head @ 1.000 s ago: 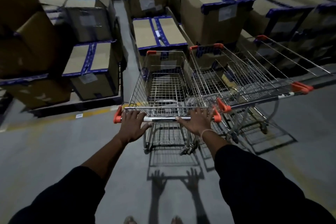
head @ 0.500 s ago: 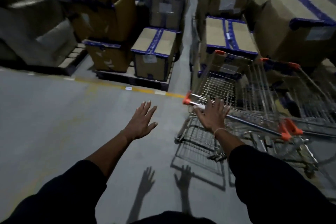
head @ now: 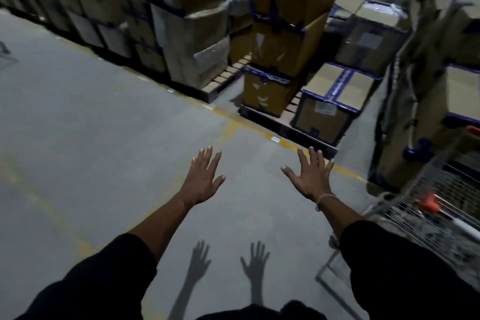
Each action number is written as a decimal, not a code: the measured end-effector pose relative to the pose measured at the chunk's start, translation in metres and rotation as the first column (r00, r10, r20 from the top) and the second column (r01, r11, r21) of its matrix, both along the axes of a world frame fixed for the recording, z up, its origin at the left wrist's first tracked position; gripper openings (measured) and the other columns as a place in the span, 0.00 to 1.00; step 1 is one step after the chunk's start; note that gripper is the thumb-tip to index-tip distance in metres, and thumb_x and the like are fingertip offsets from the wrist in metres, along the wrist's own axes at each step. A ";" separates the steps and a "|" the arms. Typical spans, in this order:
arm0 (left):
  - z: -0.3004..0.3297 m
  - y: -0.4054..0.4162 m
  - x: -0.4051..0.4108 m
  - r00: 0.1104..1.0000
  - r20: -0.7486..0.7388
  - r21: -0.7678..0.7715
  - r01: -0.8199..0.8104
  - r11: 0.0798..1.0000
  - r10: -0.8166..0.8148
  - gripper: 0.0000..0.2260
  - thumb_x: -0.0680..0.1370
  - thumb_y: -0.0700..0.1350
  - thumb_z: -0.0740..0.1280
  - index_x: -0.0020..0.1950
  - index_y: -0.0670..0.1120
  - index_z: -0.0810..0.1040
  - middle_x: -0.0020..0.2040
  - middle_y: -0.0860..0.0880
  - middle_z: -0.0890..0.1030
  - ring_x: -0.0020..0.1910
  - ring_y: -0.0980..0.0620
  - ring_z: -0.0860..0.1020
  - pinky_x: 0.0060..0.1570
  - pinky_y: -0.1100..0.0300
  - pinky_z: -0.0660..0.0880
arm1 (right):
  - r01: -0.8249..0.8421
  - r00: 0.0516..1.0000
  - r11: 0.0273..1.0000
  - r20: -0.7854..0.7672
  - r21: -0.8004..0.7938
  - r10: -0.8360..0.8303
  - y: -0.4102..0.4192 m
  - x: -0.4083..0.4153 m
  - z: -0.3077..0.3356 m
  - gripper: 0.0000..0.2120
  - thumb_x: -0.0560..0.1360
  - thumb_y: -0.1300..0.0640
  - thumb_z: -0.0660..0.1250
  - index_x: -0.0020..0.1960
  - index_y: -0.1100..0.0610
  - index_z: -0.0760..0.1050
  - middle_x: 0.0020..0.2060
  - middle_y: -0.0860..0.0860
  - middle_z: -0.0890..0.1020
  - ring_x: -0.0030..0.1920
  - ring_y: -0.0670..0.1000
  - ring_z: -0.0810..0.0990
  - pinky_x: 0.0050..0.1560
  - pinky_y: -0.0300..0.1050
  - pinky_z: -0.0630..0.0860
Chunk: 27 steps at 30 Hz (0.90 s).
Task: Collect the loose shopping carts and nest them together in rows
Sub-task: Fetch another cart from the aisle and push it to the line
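A: Hands status?
B: Left hand (head: 204, 179) flat, fingers spread, holding nothing, over bare floor (head: 78, 138). Right hand (head: 310, 176) same, fingers splayed, empty, thin band on wrist.
A: Cart?
B: Shopping cart (head: 426, 210) at 4 o'clock, wire basket, orange handle cap, partly cut off by frame edge. Right hand near it, not touching.
A: Second cart?
B: Too blurred, cannot tell.
A: Background?
B: Cardboard boxes (head: 327, 101) with blue tape on pallets, 12 to 2 o'clock. Yellow line (head: 249, 125) on floor in front of them. Hand shadows at 6 o'clock.
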State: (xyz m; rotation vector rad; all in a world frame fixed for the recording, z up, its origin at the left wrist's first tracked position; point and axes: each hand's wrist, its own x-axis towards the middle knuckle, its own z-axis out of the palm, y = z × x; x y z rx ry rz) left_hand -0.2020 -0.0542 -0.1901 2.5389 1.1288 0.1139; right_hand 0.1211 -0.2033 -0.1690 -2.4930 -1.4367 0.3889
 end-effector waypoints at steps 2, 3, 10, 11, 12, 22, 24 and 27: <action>-0.005 0.020 -0.040 0.997 -0.003 0.002 -0.072 0.997 0.072 0.41 0.77 0.71 0.43 0.85 0.50 0.48 0.84 0.45 0.39 0.83 0.41 0.39 0.79 0.40 0.43 | -0.071 0.997 0.997 -0.022 0.000 0.071 0.035 -0.033 -0.003 0.53 0.68 0.16 0.42 0.85 0.44 0.51 0.85 0.52 0.46 0.84 0.58 0.39 0.77 0.68 0.28; -0.007 0.030 -0.058 0.995 -0.002 0.001 -0.104 0.995 0.104 0.41 0.77 0.72 0.43 0.85 0.51 0.48 0.84 0.46 0.40 0.83 0.41 0.39 0.79 0.39 0.44 | -0.101 0.994 0.995 -0.035 0.001 0.101 0.053 -0.048 -0.005 0.54 0.67 0.15 0.40 0.85 0.44 0.51 0.85 0.52 0.45 0.84 0.58 0.39 0.77 0.68 0.28; -0.017 0.102 -0.151 0.956 0.003 0.014 -0.295 0.955 0.295 0.41 0.78 0.72 0.42 0.85 0.51 0.46 0.83 0.47 0.38 0.83 0.40 0.39 0.79 0.38 0.46 | -0.293 0.956 0.956 -0.039 -0.024 0.292 0.187 -0.119 -0.010 0.48 0.74 0.19 0.49 0.85 0.45 0.51 0.85 0.53 0.46 0.84 0.58 0.39 0.77 0.68 0.29; -0.020 0.114 -0.161 0.947 0.002 0.013 -0.321 0.947 0.321 0.40 0.78 0.71 0.42 0.85 0.51 0.45 0.83 0.47 0.36 0.83 0.41 0.38 0.79 0.39 0.46 | -0.319 0.947 0.947 -0.038 -0.022 0.318 0.209 -0.126 -0.012 0.50 0.71 0.17 0.46 0.85 0.45 0.51 0.85 0.53 0.46 0.84 0.58 0.39 0.77 0.69 0.29; -0.023 0.127 -0.170 0.938 0.004 0.011 -0.346 0.938 0.346 0.41 0.78 0.73 0.41 0.85 0.52 0.44 0.83 0.48 0.35 0.83 0.42 0.37 0.79 0.40 0.45 | -0.342 0.939 0.940 -0.037 -0.015 0.341 0.232 -0.132 -0.016 0.53 0.69 0.16 0.43 0.85 0.45 0.51 0.85 0.53 0.46 0.84 0.58 0.39 0.77 0.69 0.30; -0.016 0.300 -0.239 0.807 0.017 0.000 -0.591 0.807 0.591 0.47 0.72 0.78 0.33 0.85 0.53 0.42 0.83 0.49 0.34 0.82 0.45 0.34 0.80 0.44 0.41 | -0.557 0.830 0.831 -0.055 -0.004 0.555 0.492 -0.193 -0.015 0.61 0.60 0.12 0.34 0.85 0.44 0.49 0.85 0.53 0.45 0.84 0.58 0.39 0.77 0.69 0.30; -0.008 0.337 -0.250 0.771 0.029 0.007 -0.636 0.771 0.636 0.46 0.73 0.78 0.35 0.85 0.52 0.42 0.83 0.48 0.34 0.82 0.45 0.34 0.79 0.45 0.41 | -0.602 0.798 0.798 -0.052 -0.007 0.601 0.543 -0.206 -0.006 0.56 0.66 0.14 0.40 0.85 0.45 0.48 0.85 0.53 0.45 0.84 0.58 0.38 0.77 0.69 0.30; 0.001 0.382 -0.261 0.725 0.052 0.006 -0.688 0.726 0.687 0.40 0.78 0.72 0.43 0.85 0.53 0.42 0.83 0.49 0.34 0.82 0.45 0.34 0.79 0.47 0.40 | -0.657 0.754 0.754 -0.040 -0.021 0.656 0.613 -0.228 0.006 0.50 0.72 0.18 0.47 0.85 0.45 0.48 0.85 0.53 0.45 0.84 0.58 0.39 0.78 0.68 0.30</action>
